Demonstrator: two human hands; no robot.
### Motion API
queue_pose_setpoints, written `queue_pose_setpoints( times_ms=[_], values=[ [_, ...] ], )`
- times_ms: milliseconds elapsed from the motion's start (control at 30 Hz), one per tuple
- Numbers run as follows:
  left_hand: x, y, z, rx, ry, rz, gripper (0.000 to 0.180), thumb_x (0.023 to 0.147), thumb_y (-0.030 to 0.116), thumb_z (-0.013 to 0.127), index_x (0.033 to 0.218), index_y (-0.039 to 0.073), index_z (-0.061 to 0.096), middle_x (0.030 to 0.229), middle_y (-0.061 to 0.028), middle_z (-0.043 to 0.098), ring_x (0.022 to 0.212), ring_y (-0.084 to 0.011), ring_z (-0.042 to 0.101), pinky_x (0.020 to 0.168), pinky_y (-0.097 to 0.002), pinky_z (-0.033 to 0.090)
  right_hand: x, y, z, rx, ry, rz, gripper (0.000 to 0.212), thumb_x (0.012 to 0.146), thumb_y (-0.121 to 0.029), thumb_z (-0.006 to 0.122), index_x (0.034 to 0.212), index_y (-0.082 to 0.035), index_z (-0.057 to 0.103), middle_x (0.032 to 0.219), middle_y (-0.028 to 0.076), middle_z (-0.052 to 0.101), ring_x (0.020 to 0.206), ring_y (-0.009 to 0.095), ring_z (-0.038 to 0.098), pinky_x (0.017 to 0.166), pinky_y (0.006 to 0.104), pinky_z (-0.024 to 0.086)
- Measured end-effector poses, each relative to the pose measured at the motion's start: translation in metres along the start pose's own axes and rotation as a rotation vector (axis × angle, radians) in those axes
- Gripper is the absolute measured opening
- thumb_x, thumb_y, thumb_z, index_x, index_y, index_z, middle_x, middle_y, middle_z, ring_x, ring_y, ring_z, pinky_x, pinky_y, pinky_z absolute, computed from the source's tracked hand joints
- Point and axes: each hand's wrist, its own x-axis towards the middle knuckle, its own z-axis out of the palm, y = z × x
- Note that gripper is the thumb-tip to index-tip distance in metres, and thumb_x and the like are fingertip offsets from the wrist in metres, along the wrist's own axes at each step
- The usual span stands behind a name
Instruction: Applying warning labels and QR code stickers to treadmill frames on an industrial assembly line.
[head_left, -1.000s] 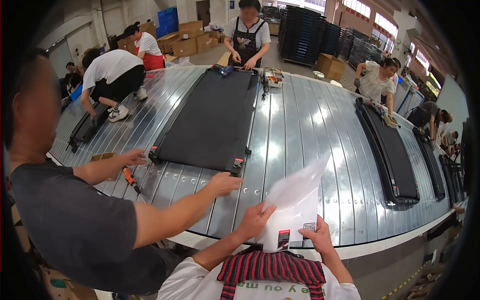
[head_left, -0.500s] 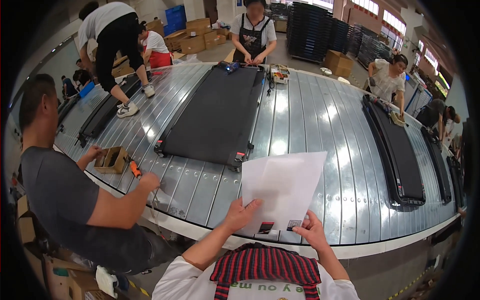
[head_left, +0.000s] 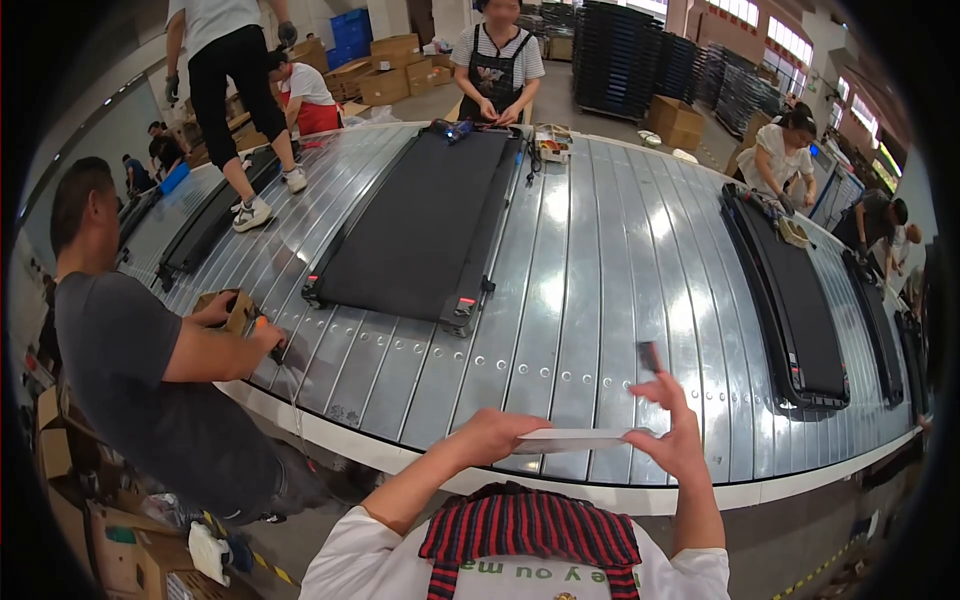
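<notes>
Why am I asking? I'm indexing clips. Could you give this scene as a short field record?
Left hand: holds the left end of a white sheet
Right hand: thumb at the sheet's right end; small dark label at a raised fingertip
Sheet: seen nearly edge-on, above the metal table
Ahead-left: large black panel on the table
Co-worker at left: dark grey shirt, one hand at a cardboard box

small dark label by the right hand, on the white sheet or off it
Off: the small dark label sits at a raised finger of the right hand, apart from the white sheet.
</notes>
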Motion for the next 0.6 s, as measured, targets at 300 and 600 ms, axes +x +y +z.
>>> queue_pose_setpoints(
  times_ms=[300,600],
  values=[
    [-0.001,-0.007,0.002,0.042,-0.040,-0.003,0.030,0.074,0.008,0.053,0.103,0.016,0.056,0.088,-0.0092,0.061,0.075,-0.0296,0.058,0.065,-0.0356,0.047,0.002,0.013,0.021,0.052,-0.317,0.163,0.058,0.064,0.005,0.061,0.117,-0.011,0.044,0.081,0.007,0.064,0.070,0.019,0.060,0.064,0.0276,0.047],
    [-0.007,-0.028,-0.004,-0.047,-0.012,-0.049,0.029,0.077,0.011,0.055,0.106,0.010,0.053,0.084,-0.0140,0.061,0.075,-0.0318,0.058,0.066,-0.0360,0.047,0.013,0.018,0.050,0.002,-0.272,0.060,0.043,0.069,0.000,0.063,0.109,-0.008,0.050,0.076,0.010,0.064,0.068,0.022,0.062,0.059,0.0276,0.049]
  ],
)
